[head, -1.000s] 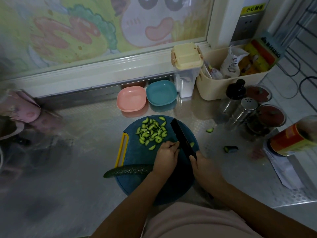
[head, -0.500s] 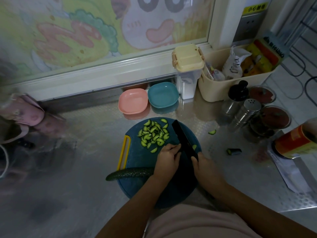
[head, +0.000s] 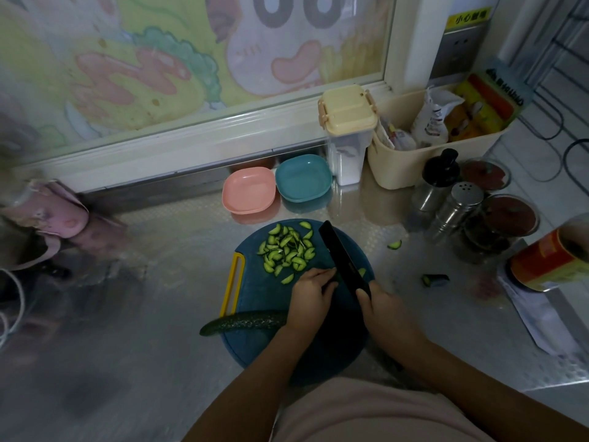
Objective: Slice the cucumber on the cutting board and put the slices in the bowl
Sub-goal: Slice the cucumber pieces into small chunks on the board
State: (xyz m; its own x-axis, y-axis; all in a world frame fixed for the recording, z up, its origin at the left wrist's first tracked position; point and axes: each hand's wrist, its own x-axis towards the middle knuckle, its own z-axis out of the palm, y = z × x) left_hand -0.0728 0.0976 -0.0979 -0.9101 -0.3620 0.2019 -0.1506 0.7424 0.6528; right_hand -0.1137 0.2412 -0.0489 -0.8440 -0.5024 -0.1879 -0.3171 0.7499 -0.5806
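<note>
A shiny, dimpled metal desk (head: pixel 159 314) carries a round, matte blue cutting board (head: pixel 255 355). A long, dark, bumpy cucumber (head: pixel 245 322) lies across the board's near left edge, its tip overhanging the desk. Pale green half-moon slices (head: pixel 287 250) are heaped on the board's far side. Behind it stand a smooth pink bowl (head: pixel 248 194) and a teal bowl (head: pixel 302 181). The left hand (head: pixel 310 295), fingers curled, holds down the cucumber's cut end beside the blade. The right hand (head: pixel 382 307) grips the black knife (head: pixel 342 260) by its handle, with the blade angled away. Both forearms reach in from below.
</note>
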